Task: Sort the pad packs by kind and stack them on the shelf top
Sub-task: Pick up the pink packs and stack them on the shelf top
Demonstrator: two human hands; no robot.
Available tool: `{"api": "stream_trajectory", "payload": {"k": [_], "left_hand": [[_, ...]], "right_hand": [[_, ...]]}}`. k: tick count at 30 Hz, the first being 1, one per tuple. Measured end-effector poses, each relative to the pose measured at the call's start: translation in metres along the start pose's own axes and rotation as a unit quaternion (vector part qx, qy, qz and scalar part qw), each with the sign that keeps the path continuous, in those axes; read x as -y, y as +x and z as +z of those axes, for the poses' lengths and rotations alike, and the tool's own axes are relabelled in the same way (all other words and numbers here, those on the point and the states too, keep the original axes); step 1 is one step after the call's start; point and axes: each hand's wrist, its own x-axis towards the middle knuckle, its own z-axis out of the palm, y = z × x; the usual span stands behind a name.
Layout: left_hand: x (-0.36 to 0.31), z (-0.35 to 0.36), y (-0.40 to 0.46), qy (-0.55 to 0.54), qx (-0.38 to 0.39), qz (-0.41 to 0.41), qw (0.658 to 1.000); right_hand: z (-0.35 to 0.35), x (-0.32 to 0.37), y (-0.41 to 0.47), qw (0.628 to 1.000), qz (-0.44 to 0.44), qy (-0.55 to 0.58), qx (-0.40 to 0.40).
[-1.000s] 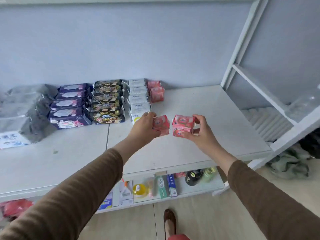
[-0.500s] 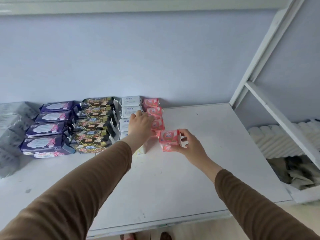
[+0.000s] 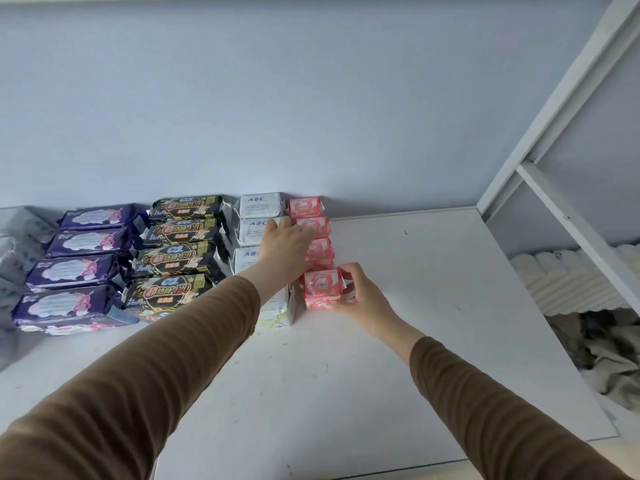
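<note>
Head view: the white shelf top fills the middle and lower part of the frame, with rows of pad packs lined up against the pale blue wall at centre left. From left to right they run as purple packs, black packs, white packs and a short column of small pink packs.

The right hand, just right of centre, has its grip closed around the nearest pink pack, fingers curled over its right side; that pack sits at the near end of the pink column, touching or nearly touching the shelf top. The left hand, just left of it, reaches over the white packs, and its fingers lie on the middle pink packs of the column; whether they clasp one or merely rest on it I cannot tell. Both arms wear brown sleeves.

At the far left edge lie grey-wrapped packs, partly cut off. At the right of the frame stands a white frame, with pale cloth bunched behind it.
</note>
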Motion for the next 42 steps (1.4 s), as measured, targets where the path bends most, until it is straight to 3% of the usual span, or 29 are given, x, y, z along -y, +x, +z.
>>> {"api": "stream_trajectory", "payload": {"k": [5, 8, 12, 18, 24, 31, 33, 36, 42], "left_hand": [[0.008, -0.017, 0.000, 0.004, 0.015, 0.021, 1.000], [0.012, -0.017, -0.009, -0.051, 0.010, 0.000, 0.999], [0.023, -0.015, -0.025, -0.127, -0.038, -0.034, 0.991], [0.036, -0.015, -0.046, -0.188, -0.062, -0.085, 0.976], [0.042, -0.016, -0.059, -0.198, -0.075, -0.100, 0.972], [0.033, -0.015, -0.062, -0.209, -0.071, -0.104, 0.970], [0.031, -0.014, -0.063, -0.206, -0.072, -0.103, 0.970], [0.031, -0.013, -0.065, -0.210, -0.081, -0.103, 0.969], [0.027, -0.013, -0.073, -0.232, -0.092, -0.101, 0.963]], "right_hand": [[0.006, 0.003, 0.011, 0.999, 0.001, -0.013, -0.029], [0.009, 0.007, 0.014, 1.000, -0.003, -0.018, -0.022], [-0.006, 0.017, 0.021, 0.996, -0.008, 0.081, 0.034], [-0.023, 0.033, 0.069, 0.983, 0.106, 0.140, 0.058], [-0.009, 0.041, 0.088, 0.973, 0.083, 0.195, 0.086], [-0.013, 0.045, 0.087, 0.975, 0.074, 0.184, 0.105], [-0.013, 0.041, 0.080, 0.977, 0.076, 0.180, 0.084], [-0.004, 0.029, 0.062, 0.979, 0.126, 0.161, -0.010], [0.023, 0.030, 0.040, 0.916, 0.158, 0.369, -0.019]]}}
